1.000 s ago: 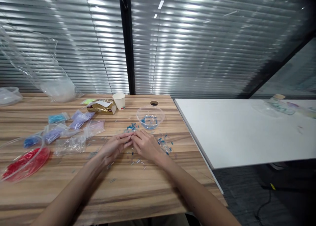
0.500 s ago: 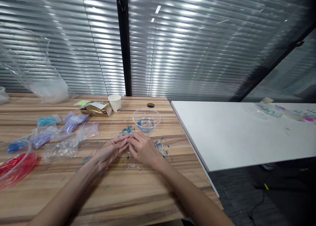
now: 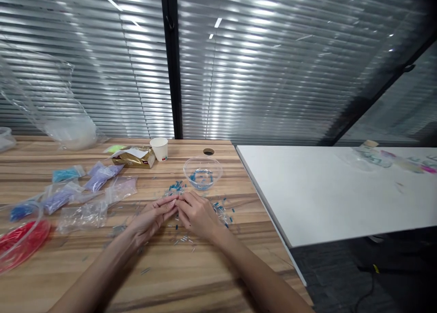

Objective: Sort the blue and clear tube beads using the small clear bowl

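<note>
My left hand [image 3: 155, 217] and my right hand [image 3: 198, 214] meet fingertip to fingertip just above the wooden table [image 3: 160, 281]. Both are closed in a pinch; whatever sits between the fingertips is too small to make out. Small blue tube beads [image 3: 176, 187] lie loose behind the hands, and more blue and clear beads [image 3: 221, 212] are scattered to the right of my right hand. Clear tube beads [image 3: 184, 239] lie in front of the hands. Beyond them stands a clear plastic bowl [image 3: 203, 172] with blue beads along its bottom.
To the left are bags of purple beads [image 3: 102, 175], a turquoise bag [image 3: 66, 174], a crumpled clear bag [image 3: 83, 216] and a round red container [image 3: 25, 240]. Farther back stand a gold box [image 3: 134, 158] and a paper cup [image 3: 159, 149]. A white table [image 3: 324, 194] adjoins on the right.
The whole view has shifted slightly, so the table sits a little lower in the picture. My hands keep nearly the same pinched pose, fingertips together.
</note>
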The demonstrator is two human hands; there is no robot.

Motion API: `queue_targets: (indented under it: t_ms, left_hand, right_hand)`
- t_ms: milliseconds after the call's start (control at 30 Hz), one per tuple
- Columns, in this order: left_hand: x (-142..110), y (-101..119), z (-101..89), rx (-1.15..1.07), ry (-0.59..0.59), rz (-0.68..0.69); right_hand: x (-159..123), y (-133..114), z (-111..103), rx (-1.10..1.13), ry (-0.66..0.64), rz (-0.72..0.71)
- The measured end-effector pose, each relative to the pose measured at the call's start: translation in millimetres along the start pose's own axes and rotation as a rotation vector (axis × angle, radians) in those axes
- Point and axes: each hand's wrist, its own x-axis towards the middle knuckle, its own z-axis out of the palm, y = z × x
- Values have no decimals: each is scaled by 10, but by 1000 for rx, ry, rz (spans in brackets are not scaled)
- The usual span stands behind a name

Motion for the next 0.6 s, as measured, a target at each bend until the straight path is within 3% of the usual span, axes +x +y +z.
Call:
queue_targets:
  t_ms: [233,600]
  left_hand:
    - [-7,-17,27,33,86,8]
    - [41,-84,-74,7,-35,-24]
  right_hand:
    - [7,-26,-32,-14,-26,9]
    - [-11,-59,-34,17,10,-1]
